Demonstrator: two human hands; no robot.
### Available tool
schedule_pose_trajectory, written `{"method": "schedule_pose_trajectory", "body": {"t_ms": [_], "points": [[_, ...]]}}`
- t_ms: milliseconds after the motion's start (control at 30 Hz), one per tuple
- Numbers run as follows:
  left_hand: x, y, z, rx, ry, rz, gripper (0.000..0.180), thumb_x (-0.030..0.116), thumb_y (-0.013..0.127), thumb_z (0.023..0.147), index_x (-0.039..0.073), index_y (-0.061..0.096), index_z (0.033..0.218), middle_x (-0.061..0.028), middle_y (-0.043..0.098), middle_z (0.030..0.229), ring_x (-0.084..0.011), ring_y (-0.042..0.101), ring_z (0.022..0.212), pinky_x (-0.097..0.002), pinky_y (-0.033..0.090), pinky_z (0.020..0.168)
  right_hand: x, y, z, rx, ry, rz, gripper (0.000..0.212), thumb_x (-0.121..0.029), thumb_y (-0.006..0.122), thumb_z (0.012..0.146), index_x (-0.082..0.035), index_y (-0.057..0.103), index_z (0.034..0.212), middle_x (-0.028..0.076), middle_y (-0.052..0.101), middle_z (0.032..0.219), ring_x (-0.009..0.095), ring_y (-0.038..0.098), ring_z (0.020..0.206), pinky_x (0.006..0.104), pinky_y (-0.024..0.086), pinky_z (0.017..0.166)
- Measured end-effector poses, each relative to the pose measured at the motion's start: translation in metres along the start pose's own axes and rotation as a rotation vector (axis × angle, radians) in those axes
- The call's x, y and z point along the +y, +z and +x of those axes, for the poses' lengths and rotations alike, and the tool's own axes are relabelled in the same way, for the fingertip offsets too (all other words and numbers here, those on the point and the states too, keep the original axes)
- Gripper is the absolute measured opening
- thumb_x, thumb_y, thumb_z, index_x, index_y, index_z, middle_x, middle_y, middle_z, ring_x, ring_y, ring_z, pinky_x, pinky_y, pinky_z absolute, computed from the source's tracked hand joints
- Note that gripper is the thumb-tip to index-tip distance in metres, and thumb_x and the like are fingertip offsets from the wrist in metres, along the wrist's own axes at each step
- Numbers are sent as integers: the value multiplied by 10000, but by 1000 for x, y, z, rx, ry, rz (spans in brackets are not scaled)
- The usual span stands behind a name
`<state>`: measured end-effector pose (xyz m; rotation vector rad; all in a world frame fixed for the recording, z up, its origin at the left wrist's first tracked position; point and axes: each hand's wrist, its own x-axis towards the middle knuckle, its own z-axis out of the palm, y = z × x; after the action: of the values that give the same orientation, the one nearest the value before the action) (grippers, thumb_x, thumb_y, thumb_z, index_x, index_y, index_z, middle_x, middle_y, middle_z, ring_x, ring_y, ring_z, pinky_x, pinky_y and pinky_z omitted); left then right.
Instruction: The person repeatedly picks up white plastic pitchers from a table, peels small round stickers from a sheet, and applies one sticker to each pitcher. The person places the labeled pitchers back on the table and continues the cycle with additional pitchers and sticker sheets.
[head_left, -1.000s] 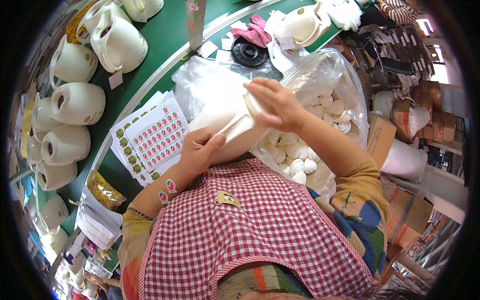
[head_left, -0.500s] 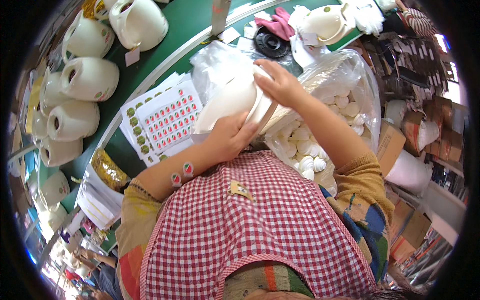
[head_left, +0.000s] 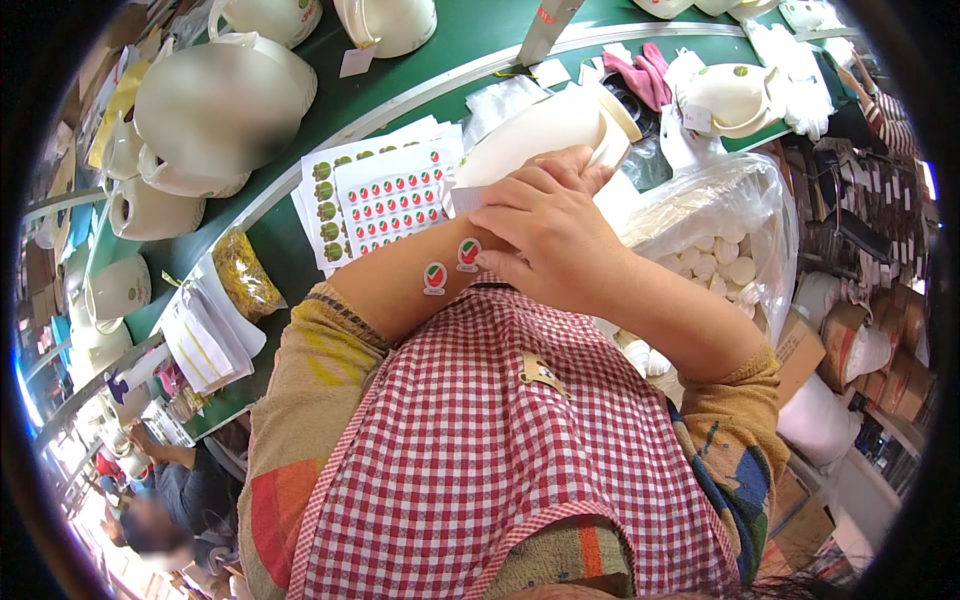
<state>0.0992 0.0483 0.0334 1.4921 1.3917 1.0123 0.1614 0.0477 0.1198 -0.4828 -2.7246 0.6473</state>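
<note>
My left hand [head_left: 578, 168] is closed on the edge of a cream plastic jug [head_left: 530, 135] that lies tilted in front of me. Its palm is mostly covered by my right hand [head_left: 565, 235], which reaches across the left wrist with fingers apart. Two small round stickers are stuck to my left forearm: a red-and-green sticker [head_left: 434, 278] and a second sticker [head_left: 468, 254], with my right thumb tip at its edge. White sheets of stickers [head_left: 390, 205] lie on the green table [head_left: 440, 50] beside the jug.
A clear bag [head_left: 770, 210] of cream plastic caps stands at right. Several cream jugs [head_left: 160, 210] crowd the left; another jug [head_left: 735, 95] lies at back right near a pink cloth [head_left: 640, 75]. A metal post [head_left: 545, 32] rises at the back. Another person [head_left: 190, 490] is at lower left.
My right hand has left the jug's far rim and come down across my left wrist to the stickers. My left hand still holds the jug. The view has shifted left.
</note>
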Motion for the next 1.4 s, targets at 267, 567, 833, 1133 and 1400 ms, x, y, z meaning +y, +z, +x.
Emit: {"method": "schedule_pose_trajectory", "body": {"t_ms": [267,567,833,1133,1400], "points": [[26,-19,8,-6,-469,-91,383,349,491,920,44,540,1146,-118,610,927,-246,573,882,-302,457,791,3,10,-9,102,-50,171,85,-140,639,688,-99,627,762,42,594,888,224,535,894,377,355,843],[-13,-33,38,224,-651,-869,194,188,451,933,43,499,1053,-84,569,872,-150,520,676,-303,463,584,57,-43,-35,217,400,398,96,-94,647,751,-12,631,799,95,602,734,206,573,697,301,442,641],[-26,-17,48,277,-668,-901,129,148,464,927,57,489,1015,-50,552,801,-142,520,667,-291,454,594,84,0,-58,-379,728,595,121,-84,627,783,19,627,845,73,631,736,127,563,674,269,456,646],[-39,-3,51,259,-611,-953,121,138,499,909,61,452,990,-52,544,739,-155,526,638,-293,459,590,93,23,-54,-399,653,339,132,-114,627,756,-28,664,848,111,652,744,210,616,676,316,476,655],[-34,-1,51,262,-610,-947,132,133,515,899,66,441,985,-52,546,738,-150,524,631,-292,455,590,96,38,-57,-276,544,53,113,-220,631,715,-127,690,738,79,656,716,263,630,645,363,497,629]]}}
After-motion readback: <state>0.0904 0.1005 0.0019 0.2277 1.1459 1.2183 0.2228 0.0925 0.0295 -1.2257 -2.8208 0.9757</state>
